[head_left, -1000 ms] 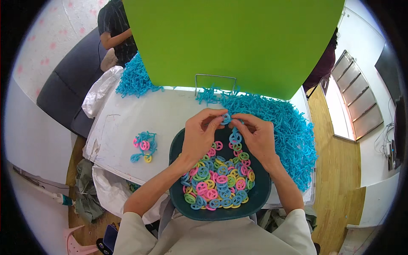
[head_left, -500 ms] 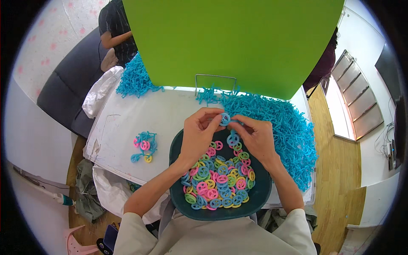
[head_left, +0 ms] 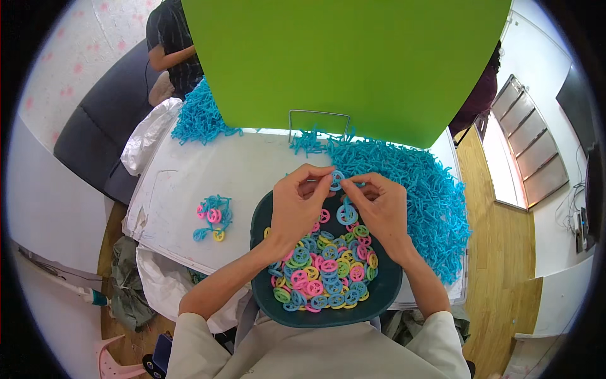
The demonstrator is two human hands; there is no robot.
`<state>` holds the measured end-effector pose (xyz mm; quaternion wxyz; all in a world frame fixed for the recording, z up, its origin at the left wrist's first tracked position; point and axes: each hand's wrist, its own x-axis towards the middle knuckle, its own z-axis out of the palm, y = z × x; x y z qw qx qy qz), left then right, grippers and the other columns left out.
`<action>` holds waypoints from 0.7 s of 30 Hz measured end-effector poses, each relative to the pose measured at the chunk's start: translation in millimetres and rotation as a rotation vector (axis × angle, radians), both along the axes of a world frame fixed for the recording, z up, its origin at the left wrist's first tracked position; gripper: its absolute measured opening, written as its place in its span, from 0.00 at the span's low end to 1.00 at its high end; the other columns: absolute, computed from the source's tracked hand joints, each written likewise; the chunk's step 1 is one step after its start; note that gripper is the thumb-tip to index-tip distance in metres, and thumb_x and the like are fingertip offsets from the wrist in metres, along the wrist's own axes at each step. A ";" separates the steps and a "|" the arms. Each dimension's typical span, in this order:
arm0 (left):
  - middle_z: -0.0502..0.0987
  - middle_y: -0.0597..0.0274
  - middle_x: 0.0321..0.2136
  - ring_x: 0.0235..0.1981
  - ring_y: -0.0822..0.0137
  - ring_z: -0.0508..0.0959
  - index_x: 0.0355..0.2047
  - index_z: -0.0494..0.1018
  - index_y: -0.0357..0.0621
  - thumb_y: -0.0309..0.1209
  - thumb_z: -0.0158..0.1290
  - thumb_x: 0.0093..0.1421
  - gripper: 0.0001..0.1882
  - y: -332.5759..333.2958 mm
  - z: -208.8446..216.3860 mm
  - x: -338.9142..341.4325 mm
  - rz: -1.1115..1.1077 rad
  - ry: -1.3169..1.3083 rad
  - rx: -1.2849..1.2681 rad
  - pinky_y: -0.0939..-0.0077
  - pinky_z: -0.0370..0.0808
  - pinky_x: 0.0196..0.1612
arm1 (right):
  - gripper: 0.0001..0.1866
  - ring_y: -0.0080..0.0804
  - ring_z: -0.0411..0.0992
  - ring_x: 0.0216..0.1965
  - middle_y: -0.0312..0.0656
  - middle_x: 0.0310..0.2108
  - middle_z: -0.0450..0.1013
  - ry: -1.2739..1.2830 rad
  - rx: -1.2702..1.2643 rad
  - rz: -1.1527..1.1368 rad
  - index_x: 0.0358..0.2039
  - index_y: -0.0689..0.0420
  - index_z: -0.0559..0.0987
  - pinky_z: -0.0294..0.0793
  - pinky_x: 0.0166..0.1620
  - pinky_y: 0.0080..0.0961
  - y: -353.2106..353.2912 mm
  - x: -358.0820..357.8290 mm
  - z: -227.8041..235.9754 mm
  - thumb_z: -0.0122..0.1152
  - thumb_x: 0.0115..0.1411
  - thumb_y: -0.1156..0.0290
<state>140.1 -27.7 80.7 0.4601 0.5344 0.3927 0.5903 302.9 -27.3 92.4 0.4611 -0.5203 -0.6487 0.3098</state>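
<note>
My left hand (head_left: 295, 205) is closed in a pinch on a small light-blue plastic ring with spokes, like a toy wheel (head_left: 337, 181). Against that wheel's right edge, my right hand (head_left: 384, 211) pinches a thin blue strip, mostly hidden by the fingers. A second blue wheel (head_left: 346, 215) hangs below the right fingertips on a short blue piece. Both hands are over the far rim of a dark green basin (head_left: 392, 287). Inside it lies a heap of pink, yellow, green and blue wheels (head_left: 329, 266).
A large pile of short blue plastic strips (head_left: 410, 177) covers the right of the white table (head_left: 170, 189); a smaller pile (head_left: 199, 117) lies far left. Linked wheels and strips (head_left: 214, 216) lie at left. A green panel (head_left: 347, 63) and wire bracket (head_left: 319, 112) stand behind. Another person (head_left: 173, 54) sits beyond.
The held wheel has shifted slightly right and down and turned a little. My right fingers have come in against its edge. The hanging wheel has dropped a little and shows its face more.
</note>
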 end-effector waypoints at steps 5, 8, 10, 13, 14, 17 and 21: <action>0.80 0.56 0.38 0.36 0.71 0.81 0.43 0.76 0.31 0.23 0.52 0.64 0.09 0.1 1.6 -0.8 0.002 0.033 -0.048 0.78 0.81 0.40 | 0.12 0.24 0.79 0.24 0.44 0.22 0.79 -0.026 -0.012 -0.015 0.35 0.63 0.83 0.76 0.28 0.20 0.9 -0.6 -1.5 0.69 0.57 0.66; 0.80 0.57 0.38 0.37 0.71 0.81 0.44 0.75 0.31 0.24 0.52 0.65 0.09 0.9 1.6 -1.0 -0.005 0.045 -0.059 0.78 0.81 0.40 | 0.12 0.24 0.79 0.25 0.44 0.22 0.79 -0.045 0.043 -0.018 0.35 0.62 0.82 0.76 0.28 0.20 2.2 0.0 -5.3 0.69 0.57 0.67; 0.79 0.57 0.39 0.38 0.71 0.81 0.44 0.75 0.32 0.24 0.51 0.66 0.09 1.2 0.8 -0.8 -0.019 0.032 -0.066 0.78 0.81 0.41 | 0.12 0.24 0.79 0.25 0.43 0.22 0.79 -0.040 0.061 -0.006 0.36 0.62 0.81 0.76 0.29 0.21 4.1 1.2 -7.4 0.69 0.57 0.68; 0.78 0.59 0.40 0.41 0.71 0.80 0.44 0.73 0.33 0.25 0.51 0.67 0.09 4.0 -0.9 -0.5 -0.078 -0.113 -0.063 0.78 0.80 0.43 | 0.12 0.23 0.79 0.26 0.43 0.25 0.80 -0.008 0.062 0.113 0.39 0.62 0.81 0.77 0.30 0.21 9.7 3.7 -8.3 0.69 0.57 0.70; 0.78 0.60 0.40 0.42 0.70 0.80 0.45 0.73 0.34 0.27 0.51 0.67 0.09 4.7 -0.8 -2.8 -0.089 -0.060 -0.063 0.77 0.80 0.43 | 0.11 0.23 0.79 0.28 0.43 0.27 0.80 0.009 0.040 0.166 0.40 0.62 0.81 0.77 0.31 0.21 10.5 3.4 -8.3 0.67 0.58 0.71; 0.77 0.61 0.41 0.42 0.70 0.79 0.45 0.73 0.37 0.31 0.50 0.68 0.10 7.0 2.5 -15.3 -0.083 -0.038 -0.132 0.75 0.79 0.44 | 0.11 0.23 0.78 0.31 0.43 0.31 0.81 0.144 -0.068 0.320 0.44 0.62 0.80 0.77 0.34 0.21 12.6 7.0 -4.3 0.63 0.61 0.74; 0.77 0.64 0.41 0.38 0.69 0.79 0.44 0.74 0.41 0.35 0.51 0.68 0.11 16.3 18.0 -62.6 0.093 -0.056 -0.177 0.75 0.77 0.42 | 0.13 0.27 0.79 0.34 0.44 0.34 0.81 0.215 -0.064 0.197 0.49 0.59 0.78 0.78 0.37 0.23 25.4 39.0 10.5 0.58 0.63 0.75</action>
